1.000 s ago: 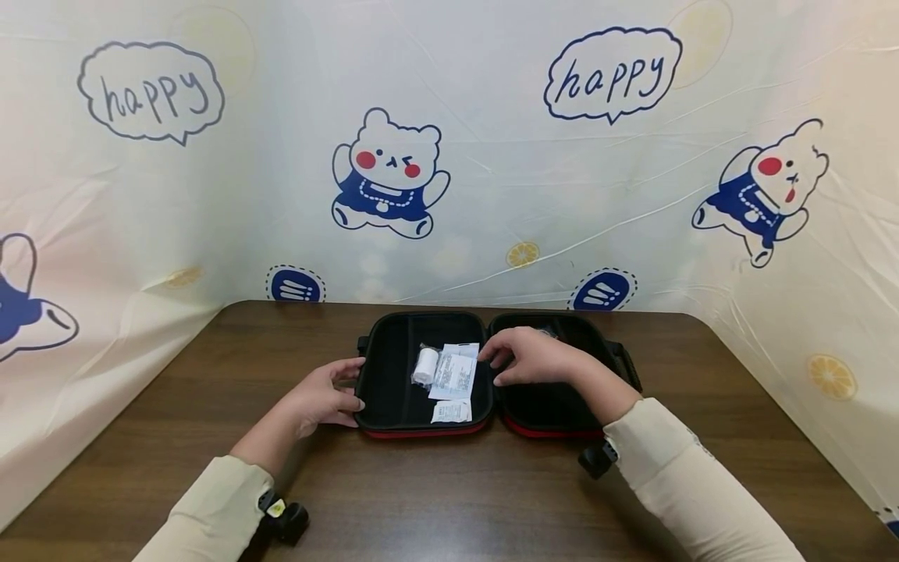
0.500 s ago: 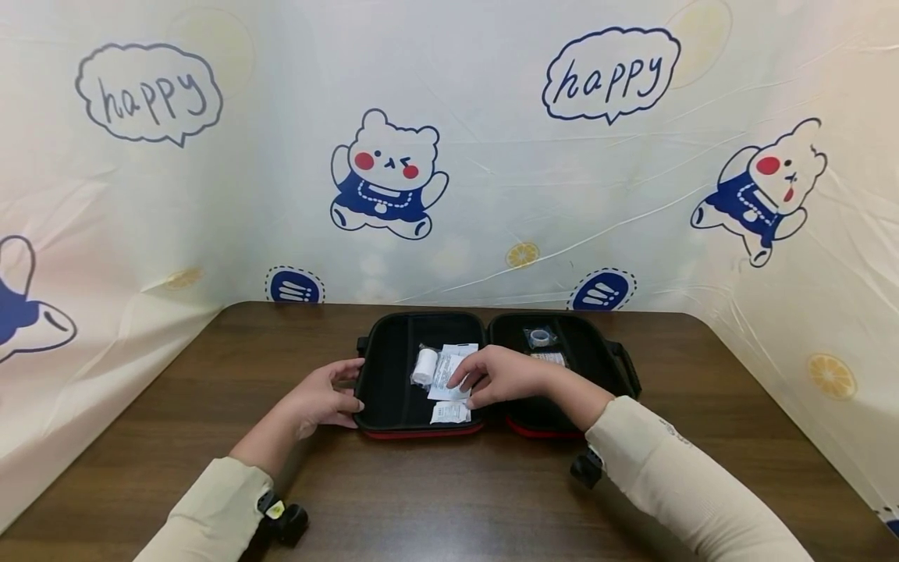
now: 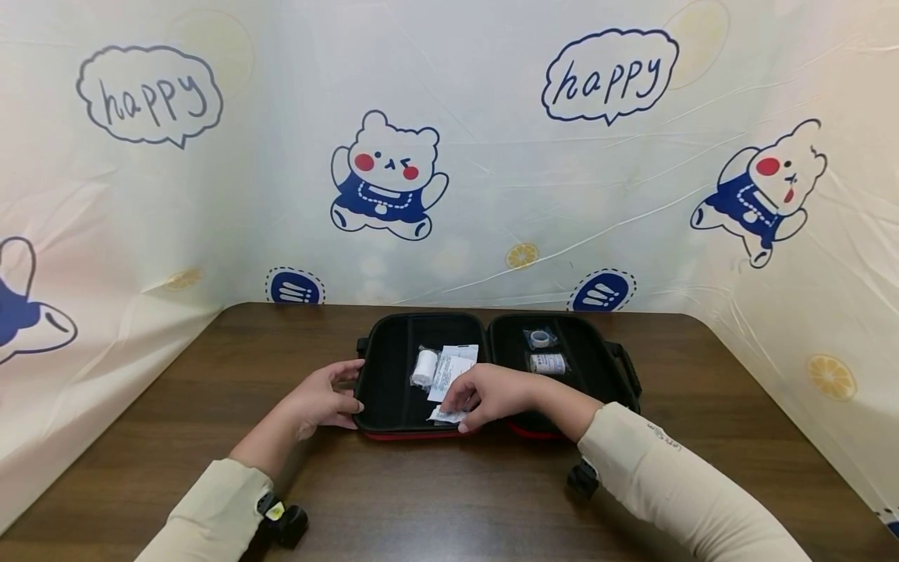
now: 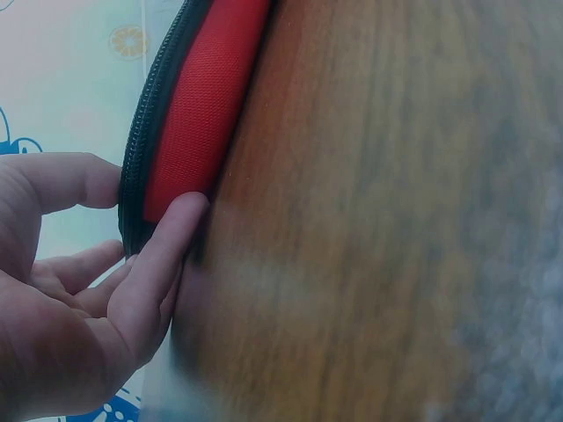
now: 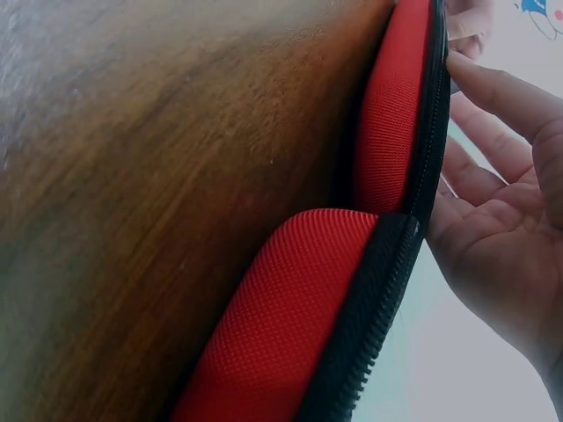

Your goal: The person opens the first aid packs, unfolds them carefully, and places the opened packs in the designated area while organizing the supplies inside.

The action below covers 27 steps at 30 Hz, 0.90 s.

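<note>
A zippered first-aid case [image 3: 385,375], black inside and red outside, lies unfolded on the table. My left hand [image 3: 319,396] holds its left edge; in the left wrist view the thumb [image 4: 163,255] lies along the red side. Over the front of the left half, my right hand [image 3: 492,394] pinches a small white packet [image 3: 442,417], partly covered by the fingers. In the right wrist view the rim hides the packet from sight. Behind that hand lie printed white packets [image 3: 449,376], with a wrapped white bandage roll [image 3: 424,368] at their left.
The case's right half [image 3: 597,359] holds a bagged tape roll [image 3: 540,339] and a wrapped, labelled roll [image 3: 548,364]. A handle [image 3: 627,367] sticks out at its right side. Brown wooden table [image 3: 414,499] surrounds the case, and a printed curtain [image 3: 485,156] hangs behind.
My right hand has moved left and toward the front, from the middle fold down to the small packet, which is now shifted and tilted. The left hand has stayed at the case's edge.
</note>
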Motion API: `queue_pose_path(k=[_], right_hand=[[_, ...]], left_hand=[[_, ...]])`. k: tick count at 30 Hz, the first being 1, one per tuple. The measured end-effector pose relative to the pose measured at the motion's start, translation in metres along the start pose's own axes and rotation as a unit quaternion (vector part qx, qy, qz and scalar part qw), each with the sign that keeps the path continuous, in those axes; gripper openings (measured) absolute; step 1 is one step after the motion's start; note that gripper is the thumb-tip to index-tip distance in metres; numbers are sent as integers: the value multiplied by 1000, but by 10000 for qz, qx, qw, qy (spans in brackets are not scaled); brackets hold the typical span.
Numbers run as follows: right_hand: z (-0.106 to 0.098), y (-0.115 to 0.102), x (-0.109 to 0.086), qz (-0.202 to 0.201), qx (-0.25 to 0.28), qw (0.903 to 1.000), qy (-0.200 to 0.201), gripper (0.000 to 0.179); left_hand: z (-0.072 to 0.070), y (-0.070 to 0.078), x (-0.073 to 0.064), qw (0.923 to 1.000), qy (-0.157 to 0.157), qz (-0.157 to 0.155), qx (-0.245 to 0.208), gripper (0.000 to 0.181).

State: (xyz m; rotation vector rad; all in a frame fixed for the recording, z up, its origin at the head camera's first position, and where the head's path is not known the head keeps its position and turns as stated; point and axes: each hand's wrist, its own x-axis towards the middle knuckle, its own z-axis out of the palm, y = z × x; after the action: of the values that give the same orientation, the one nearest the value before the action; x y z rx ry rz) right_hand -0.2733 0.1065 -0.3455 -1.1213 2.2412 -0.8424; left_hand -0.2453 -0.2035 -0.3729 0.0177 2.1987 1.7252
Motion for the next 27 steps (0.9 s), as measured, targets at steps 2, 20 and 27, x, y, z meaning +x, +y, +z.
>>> queue_pose_path(k=[2,20,27], right_hand=[[0,0,0,-54,-34,9999,112,19],[-9,-1,-13,330,-430,9843,1678,13],[-10,5,-24,385,54,9810,1903,14]], left_hand=[[0,0,0,10000,1,8,12,82],[0,-1,0,10000,13,43,27,82],[2,1,-2,10000,23,-1,-31,81]])
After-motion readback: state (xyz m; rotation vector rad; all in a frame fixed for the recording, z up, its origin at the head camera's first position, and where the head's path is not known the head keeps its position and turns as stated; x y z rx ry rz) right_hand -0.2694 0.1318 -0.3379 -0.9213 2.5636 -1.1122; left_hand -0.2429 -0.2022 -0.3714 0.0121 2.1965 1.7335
